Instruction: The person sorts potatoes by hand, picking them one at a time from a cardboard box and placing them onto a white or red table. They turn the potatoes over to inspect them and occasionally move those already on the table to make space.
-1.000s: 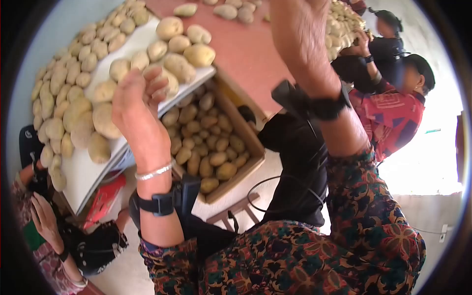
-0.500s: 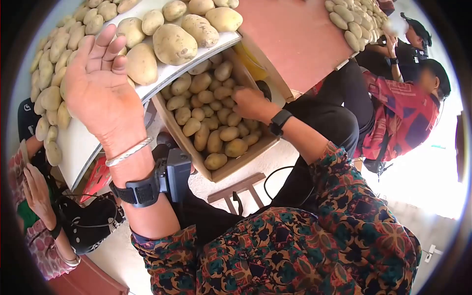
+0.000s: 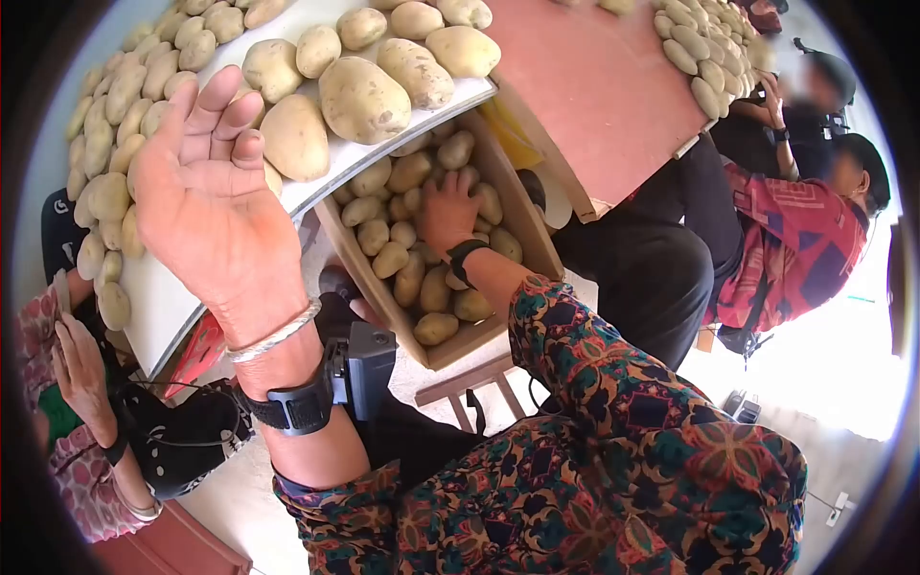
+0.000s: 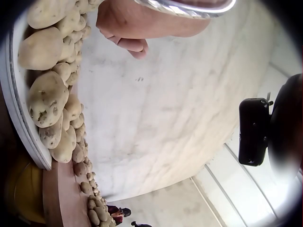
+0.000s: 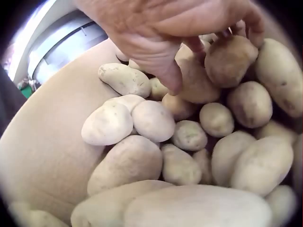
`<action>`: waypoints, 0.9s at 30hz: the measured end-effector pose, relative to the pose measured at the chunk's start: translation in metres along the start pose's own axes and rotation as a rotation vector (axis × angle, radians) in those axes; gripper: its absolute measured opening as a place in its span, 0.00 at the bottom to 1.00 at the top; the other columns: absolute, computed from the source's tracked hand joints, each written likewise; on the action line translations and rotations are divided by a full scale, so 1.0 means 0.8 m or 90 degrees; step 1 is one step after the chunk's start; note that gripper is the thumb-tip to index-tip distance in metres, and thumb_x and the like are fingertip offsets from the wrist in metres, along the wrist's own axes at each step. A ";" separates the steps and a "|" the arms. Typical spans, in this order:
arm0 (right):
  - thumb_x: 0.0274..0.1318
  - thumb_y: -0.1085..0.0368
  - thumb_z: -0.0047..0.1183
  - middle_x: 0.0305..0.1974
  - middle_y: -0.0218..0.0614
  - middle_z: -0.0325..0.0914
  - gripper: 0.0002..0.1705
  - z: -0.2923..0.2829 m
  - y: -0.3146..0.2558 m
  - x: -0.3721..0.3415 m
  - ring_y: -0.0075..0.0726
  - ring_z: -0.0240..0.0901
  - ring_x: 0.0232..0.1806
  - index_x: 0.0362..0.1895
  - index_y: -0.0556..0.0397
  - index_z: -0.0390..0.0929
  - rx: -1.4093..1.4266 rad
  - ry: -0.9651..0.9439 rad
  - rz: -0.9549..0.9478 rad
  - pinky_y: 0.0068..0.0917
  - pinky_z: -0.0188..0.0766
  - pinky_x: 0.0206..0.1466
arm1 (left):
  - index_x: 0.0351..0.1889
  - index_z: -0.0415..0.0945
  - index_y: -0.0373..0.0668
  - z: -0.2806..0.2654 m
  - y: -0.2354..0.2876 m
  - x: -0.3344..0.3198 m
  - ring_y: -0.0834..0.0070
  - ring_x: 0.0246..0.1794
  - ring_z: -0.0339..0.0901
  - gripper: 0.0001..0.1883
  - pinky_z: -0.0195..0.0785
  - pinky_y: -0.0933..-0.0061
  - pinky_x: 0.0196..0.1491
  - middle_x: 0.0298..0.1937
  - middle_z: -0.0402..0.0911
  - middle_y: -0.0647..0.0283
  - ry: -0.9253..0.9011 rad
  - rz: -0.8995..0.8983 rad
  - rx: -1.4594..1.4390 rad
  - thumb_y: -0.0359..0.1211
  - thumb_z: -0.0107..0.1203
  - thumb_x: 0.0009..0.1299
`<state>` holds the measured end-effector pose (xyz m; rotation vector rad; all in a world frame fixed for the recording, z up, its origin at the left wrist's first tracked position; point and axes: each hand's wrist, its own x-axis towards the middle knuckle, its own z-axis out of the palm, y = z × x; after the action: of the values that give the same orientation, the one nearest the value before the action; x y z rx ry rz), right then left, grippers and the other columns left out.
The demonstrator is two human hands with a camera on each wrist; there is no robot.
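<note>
My left hand (image 3: 220,211) is raised before the white table's edge in the head view, palm up, fingers loosely bent, holding nothing. Behind it, large pale potatoes (image 3: 364,100) sit along the white tabletop (image 3: 163,297). My right hand (image 3: 450,209) reaches down into a cardboard box (image 3: 383,311) of potatoes, fingers spread over them. In the right wrist view, its fingertips rest at the far side of a brownish potato (image 5: 230,60). The thumb (image 5: 171,78) stands apart, by another potato (image 5: 196,80). Smaller potatoes (image 5: 217,119) lie loosely around below the hand.
A red-brown table (image 3: 594,86) adjoins the white one, with a potato pile (image 3: 704,53) at its far end. A person in a red patterned shirt (image 3: 795,240) sits at right; another person's hand (image 3: 81,374) shows at left. A small wooden stool (image 3: 470,383) stands below the box.
My right hand has come down from above the red-brown table into the box, then further in among the potatoes. My left hand has turned its palm up. The head view has shifted.
</note>
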<state>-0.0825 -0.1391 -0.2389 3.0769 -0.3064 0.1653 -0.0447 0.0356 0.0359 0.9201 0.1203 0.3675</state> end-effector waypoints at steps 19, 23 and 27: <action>0.54 0.66 0.46 0.37 0.41 0.74 0.26 0.022 0.031 0.016 0.51 0.77 0.35 0.60 0.44 0.68 0.092 -0.081 -0.334 0.44 0.75 0.35 | 0.57 0.71 0.29 0.004 0.004 -0.005 0.72 0.43 0.73 0.24 0.63 0.76 0.43 0.47 0.80 0.55 0.028 0.001 0.044 0.40 0.42 0.73; 0.53 0.66 0.52 0.45 0.48 0.79 0.28 -0.049 0.033 0.029 0.51 0.79 0.43 0.61 0.49 0.66 0.316 -0.393 -0.155 0.42 0.75 0.43 | 0.55 0.73 0.33 0.001 -0.004 -0.005 0.74 0.40 0.73 0.21 0.62 0.77 0.43 0.44 0.80 0.59 0.000 0.014 -0.027 0.39 0.47 0.72; 0.45 0.60 0.65 0.48 0.46 0.79 0.37 -0.113 0.053 0.033 0.42 0.78 0.49 0.61 0.49 0.67 0.569 -0.469 -0.234 0.35 0.75 0.48 | 0.52 0.73 0.36 0.005 0.000 -0.009 0.75 0.37 0.74 0.18 0.63 0.77 0.43 0.41 0.81 0.62 0.025 -0.026 -0.018 0.38 0.50 0.71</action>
<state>-0.0740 -0.1806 -0.1447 3.8156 0.4662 -1.1646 -0.0504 0.0301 0.0380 0.8814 0.1696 0.3497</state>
